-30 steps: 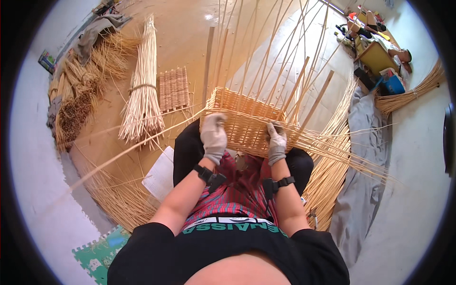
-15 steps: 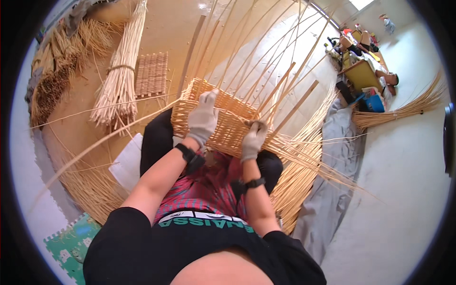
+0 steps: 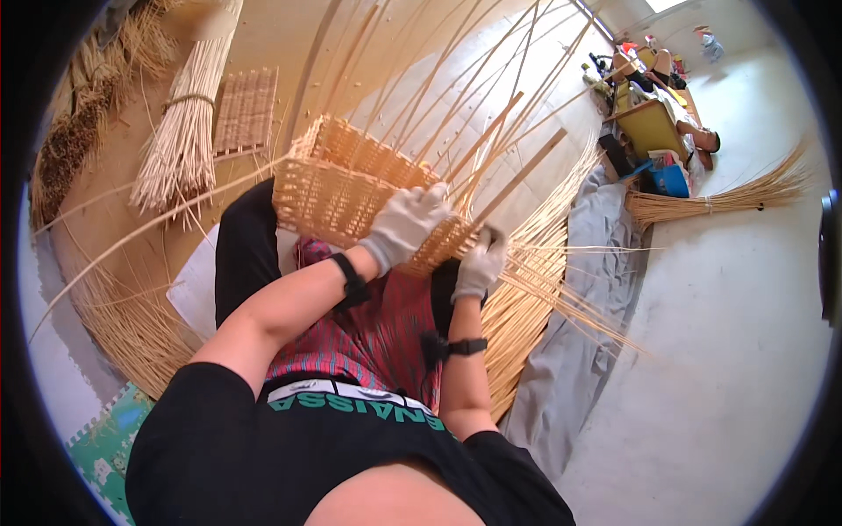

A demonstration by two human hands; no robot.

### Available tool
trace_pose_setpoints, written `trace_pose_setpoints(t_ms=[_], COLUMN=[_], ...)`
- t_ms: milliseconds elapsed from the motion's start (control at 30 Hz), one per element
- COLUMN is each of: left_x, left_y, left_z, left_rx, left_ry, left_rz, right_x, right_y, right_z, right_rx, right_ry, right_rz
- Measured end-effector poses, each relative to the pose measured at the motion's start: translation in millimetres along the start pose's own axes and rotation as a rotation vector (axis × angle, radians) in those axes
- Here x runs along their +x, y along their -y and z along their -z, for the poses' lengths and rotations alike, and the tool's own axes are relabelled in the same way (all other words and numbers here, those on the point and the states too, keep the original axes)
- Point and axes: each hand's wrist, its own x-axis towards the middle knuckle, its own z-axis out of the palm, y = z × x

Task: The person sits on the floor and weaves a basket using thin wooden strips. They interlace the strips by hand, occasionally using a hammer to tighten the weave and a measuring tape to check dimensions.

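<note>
A half-woven rectangular wicker basket point(image 3: 324, 197) rests tilted across my lap, its tall uprights fanning away from me. In a white work glove, my left hand point(image 3: 408, 226) grips the near wall towards its right end, fingers reaching over the rim. My right hand point(image 3: 481, 263), gloved too, is closed at the basket's right corner, where loose wicker strands point(image 3: 574, 307) trail off to the right. Its fingertips are partly hidden, so what exactly they pinch is hard to see. One long strand point(image 3: 158, 219) runs from the basket's left corner out to the left.
A tied bundle of pale wicker point(image 3: 181, 140) and a flat woven panel point(image 3: 246, 114) lie on the floor at left. Long loose canes point(image 3: 535, 298) lie along a grey cloth point(image 3: 574, 289) at right. Beyond are a tied cane bundle point(image 3: 719, 206) and another person point(image 3: 693, 136).
My left hand has slid right along the basket's near wall, from its middle towards my right hand. My right hand stays at the corner. The whole scene has shifted left in view.
</note>
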Motion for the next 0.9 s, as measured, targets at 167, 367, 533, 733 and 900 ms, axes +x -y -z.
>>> trace_pose_setpoints(t_ms=[167, 367, 533, 733, 900], left_x=[18.5, -23.9, -112.7, -125.7, -75.0], left_y=[-44.5, 22.2, 135.6, 202.4, 193.1], left_z=[-2.5, 11.6, 62.6, 64.6, 123.1], left_rx=[-0.155, -0.732, -0.515, -1.271, -2.174], left_ry=[0.281, 0.03, -0.533, -0.878, -0.926], left_rz=[0.026, -0.104, 0.34, 0.225, 0.379], right_x=[67.8, 22.1, -6.5, -108.3, -134.6], right_y=[91.2, 48.5, 38.5, 247.6, 258.1], right_z=[0.0, -19.7, -39.3, -150.0, -223.8], right_rx=[-0.869, -1.076, -0.391, 0.153, 0.378], right_ry=[-0.155, 0.491, -0.237, 0.65, 0.605], right_rz=[0.645, 0.076, 0.451, 0.997, 0.727])
